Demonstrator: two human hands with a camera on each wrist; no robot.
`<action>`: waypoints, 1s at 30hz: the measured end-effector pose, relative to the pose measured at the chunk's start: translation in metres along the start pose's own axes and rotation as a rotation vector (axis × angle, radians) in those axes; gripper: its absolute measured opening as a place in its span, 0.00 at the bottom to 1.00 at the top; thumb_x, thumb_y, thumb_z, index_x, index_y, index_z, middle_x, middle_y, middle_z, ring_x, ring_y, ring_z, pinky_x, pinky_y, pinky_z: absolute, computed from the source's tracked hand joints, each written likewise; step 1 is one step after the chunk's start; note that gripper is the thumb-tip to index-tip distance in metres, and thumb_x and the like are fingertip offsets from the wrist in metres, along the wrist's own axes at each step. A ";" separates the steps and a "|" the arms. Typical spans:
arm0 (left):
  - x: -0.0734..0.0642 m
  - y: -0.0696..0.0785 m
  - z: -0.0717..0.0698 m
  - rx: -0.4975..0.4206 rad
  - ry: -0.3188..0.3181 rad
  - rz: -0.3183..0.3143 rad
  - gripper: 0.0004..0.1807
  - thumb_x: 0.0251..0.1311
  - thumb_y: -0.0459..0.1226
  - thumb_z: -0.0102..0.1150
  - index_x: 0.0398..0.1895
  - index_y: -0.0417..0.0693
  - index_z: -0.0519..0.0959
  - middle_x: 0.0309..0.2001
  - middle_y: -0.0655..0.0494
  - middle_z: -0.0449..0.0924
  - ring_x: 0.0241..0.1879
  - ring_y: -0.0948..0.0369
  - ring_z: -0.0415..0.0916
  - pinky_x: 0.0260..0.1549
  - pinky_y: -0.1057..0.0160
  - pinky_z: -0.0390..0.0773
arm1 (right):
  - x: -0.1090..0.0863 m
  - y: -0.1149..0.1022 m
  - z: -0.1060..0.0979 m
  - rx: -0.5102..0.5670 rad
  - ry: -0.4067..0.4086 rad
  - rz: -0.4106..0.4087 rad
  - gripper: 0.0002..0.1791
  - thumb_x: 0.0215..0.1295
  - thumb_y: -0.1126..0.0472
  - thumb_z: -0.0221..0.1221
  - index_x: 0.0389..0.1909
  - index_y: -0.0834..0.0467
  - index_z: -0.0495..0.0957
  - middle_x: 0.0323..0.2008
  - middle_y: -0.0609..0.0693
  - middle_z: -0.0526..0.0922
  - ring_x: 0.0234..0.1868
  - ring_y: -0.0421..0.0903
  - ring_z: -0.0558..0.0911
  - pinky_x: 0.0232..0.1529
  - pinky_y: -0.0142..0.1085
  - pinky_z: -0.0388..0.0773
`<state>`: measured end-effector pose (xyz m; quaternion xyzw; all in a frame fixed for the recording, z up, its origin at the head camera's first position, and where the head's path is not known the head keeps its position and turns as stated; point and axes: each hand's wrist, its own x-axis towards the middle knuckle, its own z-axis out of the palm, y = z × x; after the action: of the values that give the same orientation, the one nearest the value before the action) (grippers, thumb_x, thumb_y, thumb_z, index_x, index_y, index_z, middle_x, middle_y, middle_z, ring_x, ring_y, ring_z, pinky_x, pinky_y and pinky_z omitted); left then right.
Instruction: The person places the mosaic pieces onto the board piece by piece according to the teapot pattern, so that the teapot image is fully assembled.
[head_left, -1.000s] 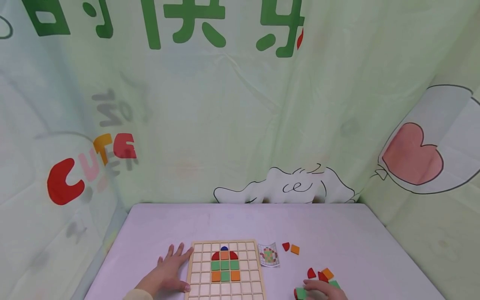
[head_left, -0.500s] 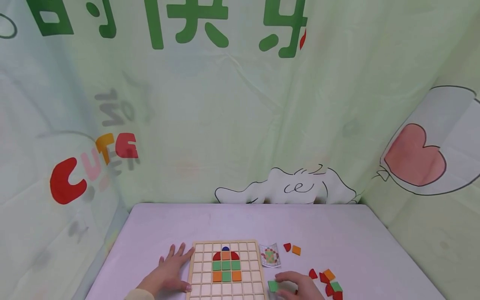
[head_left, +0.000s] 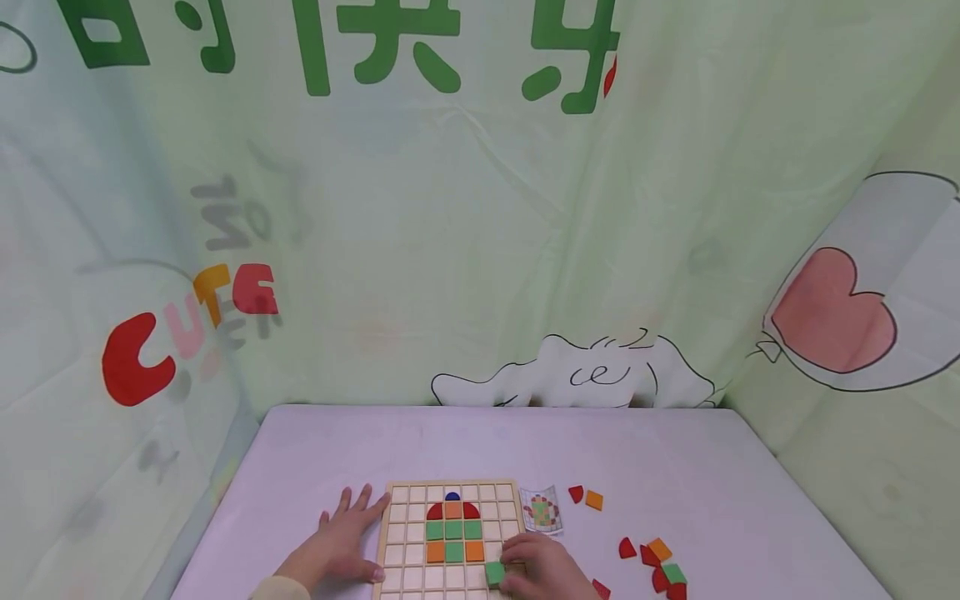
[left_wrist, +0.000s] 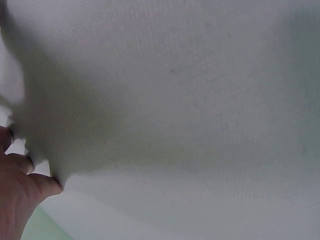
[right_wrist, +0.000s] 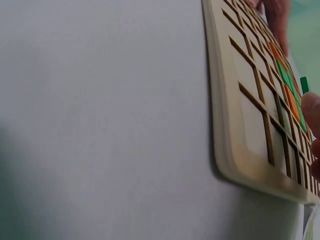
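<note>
A wooden grid board (head_left: 415, 577) lies on the table. Set in its cells are a blue half-round piece (head_left: 452, 497), red quarter-round pieces (head_left: 435, 511), and green (head_left: 453, 530) and orange (head_left: 474, 551) square tiles. Fingers spread, my left hand (head_left: 333, 542) rests at the board's left edge. My right hand (head_left: 546, 568) pinches another green square tile (head_left: 494, 574) between thumb and fingers, over the board's lower right part. In the right wrist view that green tile (right_wrist: 304, 84) stands out above the grid, at the fingertips.
Right of the board lies a small pattern card (head_left: 541, 510). Beyond it are a red piece (head_left: 576, 494) and an orange tile (head_left: 594, 500). Farther right is a loose cluster of red, orange (head_left: 660, 549) and green (head_left: 674, 573) pieces. Another red piece (head_left: 601, 589) lies by the right hand.
My right hand has lifted a green tile from the cluster at the right and carried it left to the board. A red piece now shows beside that hand. The left hand stays put.
</note>
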<state>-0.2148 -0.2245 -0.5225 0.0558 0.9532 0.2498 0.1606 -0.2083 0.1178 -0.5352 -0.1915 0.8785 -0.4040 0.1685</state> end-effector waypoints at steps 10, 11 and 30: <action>0.002 0.000 0.001 0.010 0.001 -0.009 0.59 0.37 0.46 0.85 0.77 0.47 0.65 0.79 0.32 0.53 0.78 0.26 0.39 0.67 0.19 0.46 | 0.012 -0.009 0.018 -0.100 0.021 -0.006 0.10 0.59 0.57 0.73 0.39 0.57 0.90 0.44 0.43 0.80 0.44 0.40 0.73 0.48 0.35 0.82; 0.002 0.000 0.001 0.011 0.001 -0.010 0.59 0.37 0.46 0.85 0.77 0.47 0.65 0.79 0.32 0.53 0.78 0.26 0.39 0.67 0.19 0.46 | 0.012 -0.010 0.018 -0.114 0.025 -0.015 0.10 0.58 0.57 0.73 0.39 0.57 0.90 0.43 0.42 0.80 0.43 0.39 0.73 0.47 0.34 0.81; 0.002 -0.002 0.002 0.009 0.006 -0.007 0.59 0.37 0.45 0.85 0.77 0.47 0.65 0.79 0.32 0.52 0.78 0.26 0.39 0.66 0.18 0.45 | 0.014 -0.021 0.020 -0.169 0.024 -0.022 0.13 0.58 0.56 0.74 0.40 0.59 0.90 0.40 0.40 0.78 0.41 0.36 0.71 0.44 0.28 0.79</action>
<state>-0.2166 -0.2248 -0.5258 0.0523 0.9550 0.2450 0.1585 -0.2071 0.0856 -0.5332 -0.2099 0.9093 -0.3323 0.1370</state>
